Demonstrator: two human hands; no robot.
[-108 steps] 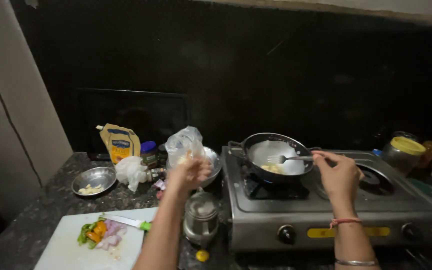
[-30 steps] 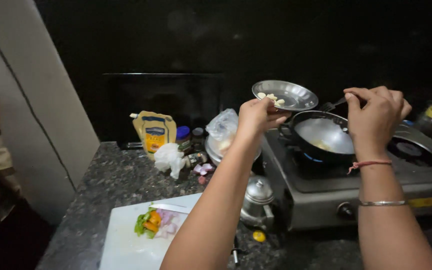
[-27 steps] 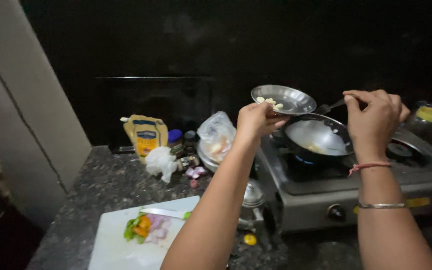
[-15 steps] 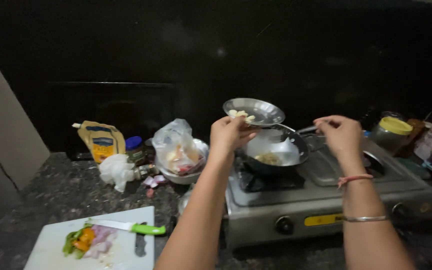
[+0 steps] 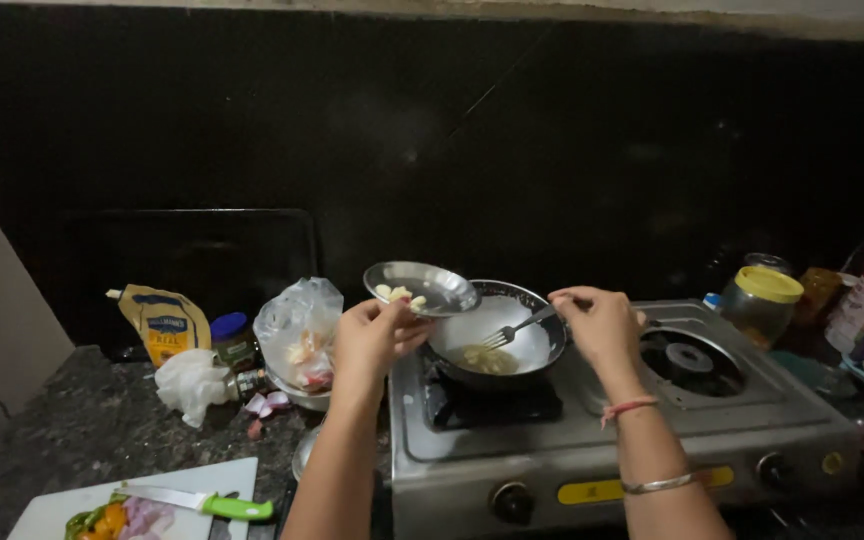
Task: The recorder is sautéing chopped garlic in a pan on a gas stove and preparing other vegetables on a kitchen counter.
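**Plate tipped at the pan's rim**

The left hand grips a small steel plate of pale pieces, tilted over the pan on the stove. The right hand pinches a fork, tines inside the pan, placed for stirring.

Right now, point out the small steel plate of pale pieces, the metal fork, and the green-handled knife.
small steel plate (image 5: 434, 284), head view, bare inner surface right of the pieces.
metal fork (image 5: 514, 327), head view, mid shaft over the pan.
green-handled knife (image 5: 237, 507), head view, on the handle.
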